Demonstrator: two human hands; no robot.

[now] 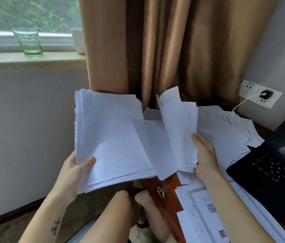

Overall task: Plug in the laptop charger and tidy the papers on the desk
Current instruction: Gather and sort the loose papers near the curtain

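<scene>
Head view: open black laptop (275,162) sits on the red-brown worktop (166,190); everything else is placed off that.

- Charger plug (266,94): black, seated in the wall socket (249,89) just behind the laptop. Its white cable (243,102) drops onto the loose papers (225,130).
- Loose papers: spread on the worktop, touching the laptop's left edge, overlapping, not squared.
- Paper stack (110,137): well left of the laptop, held in the air off the worktop edge, edges uneven.
- Left hand (75,171): grips the stack's near left corner, thumb on top, fingers underneath and hidden.
- Right hand (204,158): just left of the laptop, fingers straight and pressed together against a few raised sheets (178,128), which curl up at the far end. Thumb hidden.
- Printed sheets (208,207): flat on the worktop in front of the laptop, under the right forearm.
- Far left of the laptop, past the brown curtain (155,50): green glass (28,41) and white cup (78,40) on the windowsill.
</scene>
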